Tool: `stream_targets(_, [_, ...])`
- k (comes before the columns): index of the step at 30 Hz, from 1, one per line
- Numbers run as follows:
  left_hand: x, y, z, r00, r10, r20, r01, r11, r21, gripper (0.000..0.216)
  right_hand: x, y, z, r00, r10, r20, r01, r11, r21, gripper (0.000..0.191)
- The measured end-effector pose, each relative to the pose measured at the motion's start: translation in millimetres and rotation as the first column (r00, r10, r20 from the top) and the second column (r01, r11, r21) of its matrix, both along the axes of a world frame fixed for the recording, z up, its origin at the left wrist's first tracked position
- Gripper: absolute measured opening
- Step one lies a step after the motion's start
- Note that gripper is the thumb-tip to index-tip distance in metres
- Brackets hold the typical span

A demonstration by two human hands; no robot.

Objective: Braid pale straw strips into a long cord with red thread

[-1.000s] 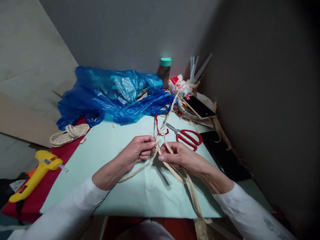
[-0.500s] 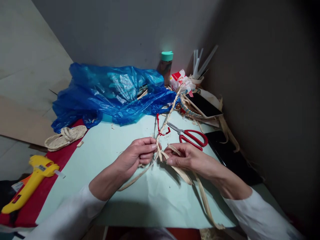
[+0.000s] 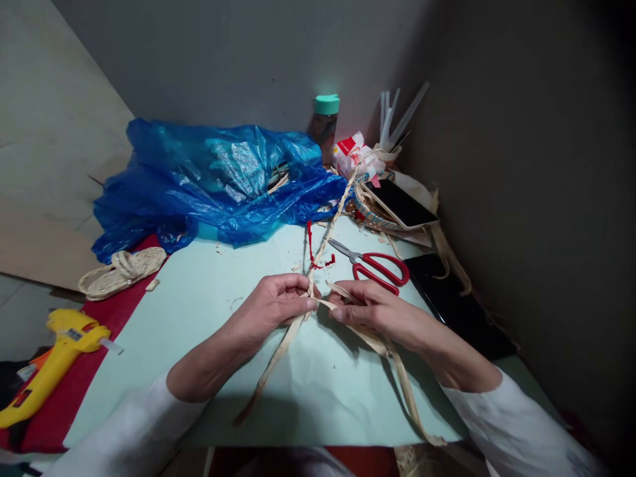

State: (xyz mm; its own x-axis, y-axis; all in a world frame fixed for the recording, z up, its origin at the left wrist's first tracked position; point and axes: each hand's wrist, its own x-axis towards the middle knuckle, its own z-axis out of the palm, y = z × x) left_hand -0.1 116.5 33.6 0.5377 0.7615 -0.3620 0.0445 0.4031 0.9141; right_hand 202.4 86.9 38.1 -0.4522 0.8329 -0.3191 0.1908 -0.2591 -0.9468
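Observation:
A pale braided cord (image 3: pixel 332 228) runs from the clutter at the back toward me, its near end between my hands. My left hand (image 3: pixel 278 301) pinches the bottom of the braid with thumb and fingers. From under it a loose strand (image 3: pixel 271 371) hangs down to the left. My right hand (image 3: pixel 370 306), just to the right, is closed on flat fibre strands (image 3: pixel 407 391); one stretches across to the braid and their tails trail over the table to the lower right. Beside the braid lies a bent red fuzzy wire (image 3: pixel 311 245). Red-handled scissors (image 3: pixel 380 268) rest behind my right hand.
A blue plastic bag (image 3: pixel 213 189) spreads across the back left. A bottle with a teal lid (image 3: pixel 326 122), a phone (image 3: pixel 402 204) and a dark flat slab (image 3: pixel 457 308) stand or lie to the right. At left are a woven piece (image 3: pixel 124 271) and a yellow glue gun (image 3: pixel 59 364).
My left thumb has shifted over the braid's end, and a strand now hangs straighter to the lower left. A strand is drawn taut between my hands. The view has shifted slightly.

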Motion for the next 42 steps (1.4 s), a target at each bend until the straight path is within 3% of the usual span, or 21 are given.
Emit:
stream_targets(12, [2,-5,8.1,0.996,-0.037,-0.076,0.039,0.999,0.025,0.026,7,-1,8.0,0.996,0.092,0.016,-0.090,0.993,-0.071,0.021])
stream_targets(16, [-1,-5,6.1,0.994,-0.053,-0.096,0.059,0.997,0.059,0.032,7,2,-1.3,0.993,0.099,0.066,-0.100,0.995,0.001,0.022])
stream_targets(22, [-1,-7,4.5,0.999,-0.038,-0.026,0.041,0.994,0.104,0.030,3,2,-3.5,0.988,-0.005,0.153,-0.032,0.971,0.237,0.027])
stream_targets(29, [3,-6,-4.2,0.997,-0.034,0.065,0.025,0.989,0.146,0.032,-12,-1,-4.5,0.998,-0.049,0.046,0.036,0.968,0.250,0.032])
stream_targets(33, [5,-5,-4.3,0.998,-0.004,0.069,-0.006,0.989,0.145,0.035,-15,-1,-7.5,0.994,-0.104,-0.032,0.108,0.977,0.185,0.031])
stream_targets(38, [7,-8,-0.8,0.998,0.057,0.023,-0.059,0.991,0.118,0.041,-8,-2,-7.4,0.947,-0.292,-0.134,0.308,0.944,0.121,0.025])
stream_targets(42, [8,-9,-0.4,0.999,0.048,0.016,-0.050,0.991,0.127,0.033,1,0,-5.3,0.960,-0.232,-0.159,0.261,0.944,0.201,0.035])
